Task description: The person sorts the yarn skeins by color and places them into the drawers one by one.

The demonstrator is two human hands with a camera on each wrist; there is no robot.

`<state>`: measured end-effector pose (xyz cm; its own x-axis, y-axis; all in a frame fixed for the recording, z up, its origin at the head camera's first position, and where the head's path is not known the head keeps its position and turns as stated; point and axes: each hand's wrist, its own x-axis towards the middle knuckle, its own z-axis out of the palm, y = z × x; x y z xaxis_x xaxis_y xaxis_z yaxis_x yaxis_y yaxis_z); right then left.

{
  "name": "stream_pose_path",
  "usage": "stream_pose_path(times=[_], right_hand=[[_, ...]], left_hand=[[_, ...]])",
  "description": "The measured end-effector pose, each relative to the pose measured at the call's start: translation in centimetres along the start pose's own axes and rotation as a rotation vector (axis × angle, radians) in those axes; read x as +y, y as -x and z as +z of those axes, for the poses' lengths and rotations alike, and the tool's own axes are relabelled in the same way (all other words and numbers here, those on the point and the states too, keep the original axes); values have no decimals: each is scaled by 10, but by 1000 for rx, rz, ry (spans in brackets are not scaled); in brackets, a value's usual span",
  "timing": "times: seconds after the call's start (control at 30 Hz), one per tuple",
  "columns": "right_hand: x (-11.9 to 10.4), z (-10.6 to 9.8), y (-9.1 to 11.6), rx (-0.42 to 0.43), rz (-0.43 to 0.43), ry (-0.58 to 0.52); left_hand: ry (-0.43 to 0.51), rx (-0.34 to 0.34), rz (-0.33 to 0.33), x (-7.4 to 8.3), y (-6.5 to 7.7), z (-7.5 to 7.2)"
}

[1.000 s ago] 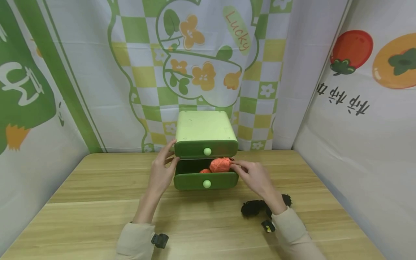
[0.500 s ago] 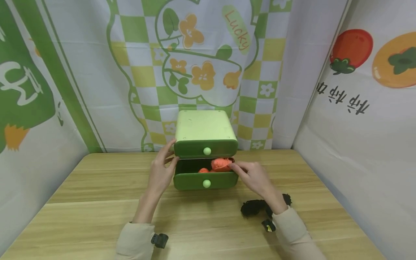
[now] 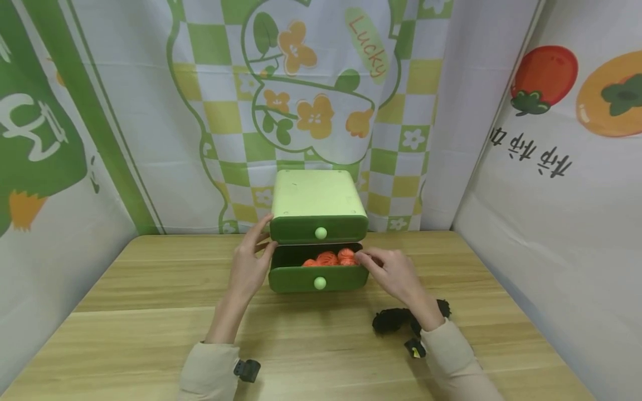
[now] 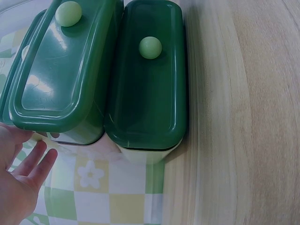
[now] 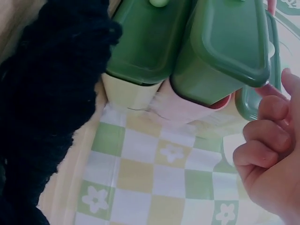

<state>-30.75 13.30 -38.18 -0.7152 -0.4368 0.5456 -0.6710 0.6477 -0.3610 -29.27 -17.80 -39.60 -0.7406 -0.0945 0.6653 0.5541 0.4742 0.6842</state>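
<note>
A drawer chest (image 3: 319, 192) with a light green top stands at the back of the table, its upper drawer (image 3: 296, 229) closed and the drawer (image 3: 293, 279) below pulled out. Several bundles of orange yarn (image 3: 327, 258) lie inside the open drawer, partly hidden by its front. My left hand (image 3: 249, 266) rests at the chest's left side, fingers extended toward it and thumb near the open drawer's edge. At the opposite end, my right hand (image 3: 393, 272) reaches over the rim with fingertips beside the yarn. In the right wrist view its outer fingers (image 5: 257, 152) are bent and hold nothing.
Black yarn (image 3: 392, 320) lies on the wooden table (image 3: 311, 345) under my right forearm. A lower closed drawer (image 4: 149, 98) shows beneath the open one in the left wrist view. Printed cloth (image 3: 311, 72) hangs behind the chest.
The orange yarn bundle at my right fingertips has sunk lower into the drawer, and more bundles show side by side. My left hand and the drawers have stayed in place.
</note>
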Motion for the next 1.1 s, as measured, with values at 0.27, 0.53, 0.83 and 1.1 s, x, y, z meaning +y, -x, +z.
stream_pose_path(times=[0.27,0.53,0.83,1.1], right_hand=[[-8,2,-2,120,-213,-30],[-9,9,-3,236,-401,-25],[-24,21,0,288,-541,26],[-32,32,3,221,-546,63]], left_hand=[[12,7,-13,0,0,-1],[-6,-14,-18,0,0,-1],[-1,-3,10,0,1,0],[-4,-5,8,0,0,0]])
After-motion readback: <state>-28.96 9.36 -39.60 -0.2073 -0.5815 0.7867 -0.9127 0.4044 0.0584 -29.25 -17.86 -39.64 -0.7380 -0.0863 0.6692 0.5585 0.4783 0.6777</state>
